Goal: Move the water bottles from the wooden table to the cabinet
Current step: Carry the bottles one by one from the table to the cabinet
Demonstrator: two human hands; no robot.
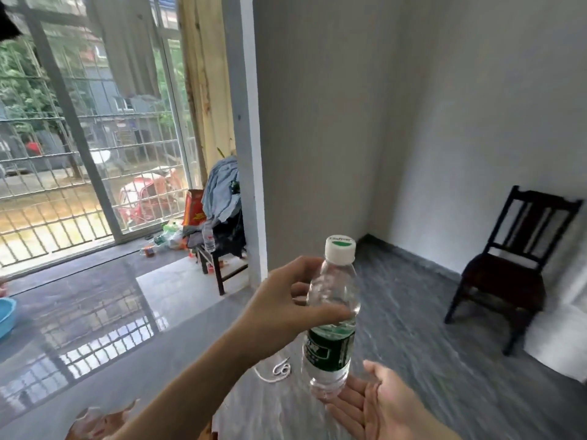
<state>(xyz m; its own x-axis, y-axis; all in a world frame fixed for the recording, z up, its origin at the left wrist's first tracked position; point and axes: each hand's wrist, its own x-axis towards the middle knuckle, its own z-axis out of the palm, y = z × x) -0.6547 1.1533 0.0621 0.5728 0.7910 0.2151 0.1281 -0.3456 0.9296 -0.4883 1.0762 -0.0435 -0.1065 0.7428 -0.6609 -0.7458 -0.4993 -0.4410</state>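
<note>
Right hand (378, 404) nearest, palm up, fingers spread flat under the water bottle (332, 315). Left hand (286, 300) pinches its clear upper body. Bottle upright, mid-air. Cabinet and wooden table not visible; delivery probably still pending.

We get strong daylight through the barred window (79, 147), which looks washed out and soft, and just below it the glossy floor (104, 312) throws back a bright glare with the bars mirrored in it. Away from the window the grey wall (349, 106) sits in even, dimmer light, and the floor beneath it smears with motion blur. We also see wide-angle bending in the window frame, and a blurred dark patch in the corner above the window.
</note>
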